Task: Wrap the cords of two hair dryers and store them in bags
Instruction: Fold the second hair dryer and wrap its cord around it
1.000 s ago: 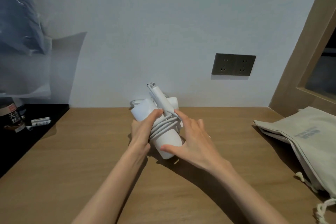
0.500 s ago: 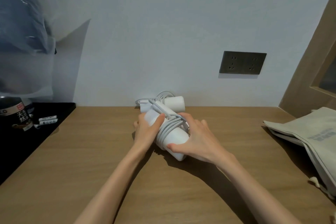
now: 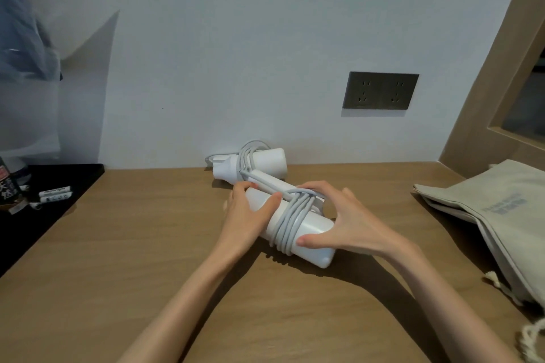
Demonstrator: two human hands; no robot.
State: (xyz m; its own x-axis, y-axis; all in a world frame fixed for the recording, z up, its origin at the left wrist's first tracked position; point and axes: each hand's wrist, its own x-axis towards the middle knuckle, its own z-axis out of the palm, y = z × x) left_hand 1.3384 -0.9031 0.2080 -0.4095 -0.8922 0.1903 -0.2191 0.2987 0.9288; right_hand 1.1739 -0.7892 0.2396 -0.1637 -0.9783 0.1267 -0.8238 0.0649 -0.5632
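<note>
Near hair dryer [image 3: 312, 227] lies on wooden table [image 3: 132, 259], cord [image 3: 287, 221] coiled round body. Left hand [image 3: 244, 215] grips its left end. Right hand [image 3: 354, 224] curls over coils, thumb below. Second hair dryer [image 3: 265, 160], also wound, lies behind by wall. I judge wrapping nearly done. Next: carry to cloth bags [image 3: 486, 209] at right, coils kept pinned.

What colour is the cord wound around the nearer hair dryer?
The cord is light grey, on a white hair dryer; head view.
</note>
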